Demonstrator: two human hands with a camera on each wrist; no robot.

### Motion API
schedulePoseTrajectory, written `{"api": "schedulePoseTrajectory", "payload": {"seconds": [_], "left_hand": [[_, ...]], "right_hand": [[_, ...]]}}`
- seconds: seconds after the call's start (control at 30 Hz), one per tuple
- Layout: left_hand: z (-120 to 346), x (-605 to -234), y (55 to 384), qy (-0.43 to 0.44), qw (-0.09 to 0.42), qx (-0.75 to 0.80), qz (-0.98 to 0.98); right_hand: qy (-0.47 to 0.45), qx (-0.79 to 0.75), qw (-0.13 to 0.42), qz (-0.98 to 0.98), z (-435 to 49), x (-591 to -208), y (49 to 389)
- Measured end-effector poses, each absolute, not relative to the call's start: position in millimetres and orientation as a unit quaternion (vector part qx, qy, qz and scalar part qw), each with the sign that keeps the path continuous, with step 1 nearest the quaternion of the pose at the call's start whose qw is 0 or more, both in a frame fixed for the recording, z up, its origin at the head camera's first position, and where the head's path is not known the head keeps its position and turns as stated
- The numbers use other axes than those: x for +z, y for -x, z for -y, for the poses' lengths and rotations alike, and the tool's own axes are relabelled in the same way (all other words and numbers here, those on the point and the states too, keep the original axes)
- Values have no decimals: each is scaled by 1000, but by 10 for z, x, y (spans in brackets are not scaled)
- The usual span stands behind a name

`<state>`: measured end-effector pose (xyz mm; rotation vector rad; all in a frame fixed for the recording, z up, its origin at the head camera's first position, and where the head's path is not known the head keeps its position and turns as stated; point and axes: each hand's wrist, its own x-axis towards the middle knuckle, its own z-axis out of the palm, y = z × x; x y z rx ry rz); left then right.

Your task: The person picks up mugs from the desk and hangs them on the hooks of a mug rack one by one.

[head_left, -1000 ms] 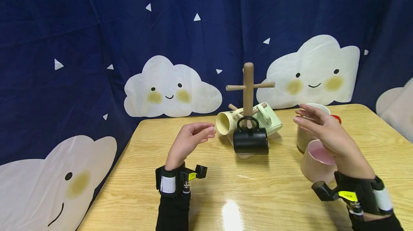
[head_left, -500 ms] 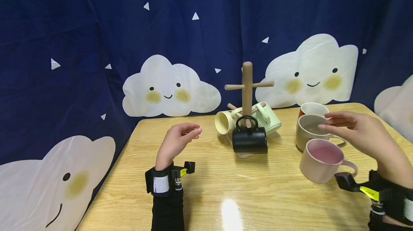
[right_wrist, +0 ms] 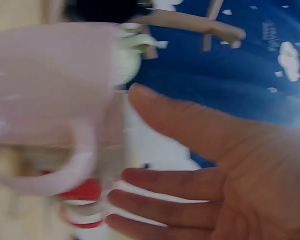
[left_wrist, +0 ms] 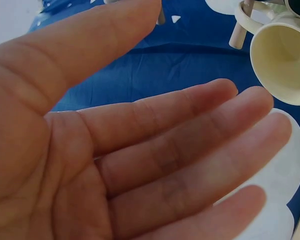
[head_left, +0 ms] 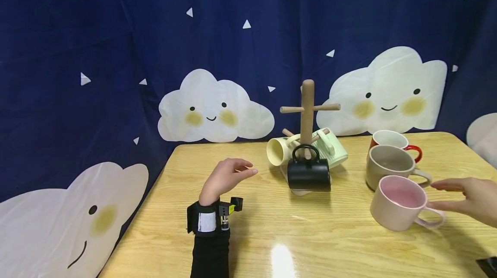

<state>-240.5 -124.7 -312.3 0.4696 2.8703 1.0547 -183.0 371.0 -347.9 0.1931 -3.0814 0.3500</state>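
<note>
On the right of the head view, my right hand [head_left: 471, 200] reaches in with thumb and fingers spread beside the handle of a pink mug [head_left: 396, 209]. The right wrist view has the pink mug [right_wrist: 50, 85] large and blurred, its handle near my fingertips. My left hand [head_left: 227, 178] hovers over the table's left half, holding nothing, its fingers loosely extended. Nearest to it hangs a cream mug [head_left: 276, 152] on a wooden mug tree [head_left: 307, 114]. A black mug [head_left: 309, 175] and a pale green mug [head_left: 334, 150] hang on the same tree.
Behind the pink mug stand a grey-beige mug [head_left: 388, 165] and a white mug with a red handle [head_left: 414, 150], in a row. The wooden table [head_left: 186, 243] ends at a dark blue curtain [head_left: 217, 32] with cloud prints.
My right hand has moved right and down, from over the standing mugs to beside the pink mug's handle. My left hand shifted left, then slightly back right as the head view shifted.
</note>
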Motion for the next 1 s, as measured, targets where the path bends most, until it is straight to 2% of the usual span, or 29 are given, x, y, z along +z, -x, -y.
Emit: {"api": "schedulePoseTrajectory", "payload": {"seconds": [0.1, 0.2, 0.43, 1.0], "left_hand": [[1249, -3106, 2407, -153, 24, 337, -929], [1253, -3090, 2404, -154, 25, 334, -930], [1231, -3082, 2386, -156, 29, 326, -932], [1176, -3069, 2356, -162, 39, 321, -932]], "right_hand": [[-48, 139, -3, 989, -3784, -3672, 1763], [-33, 183, 6, 983, -3776, -3822, 1702], [-8, 237, 76, 968, -3695, -3987, 1610], [-34, 217, 172, 960, -3674, -4131, 1563]]}}
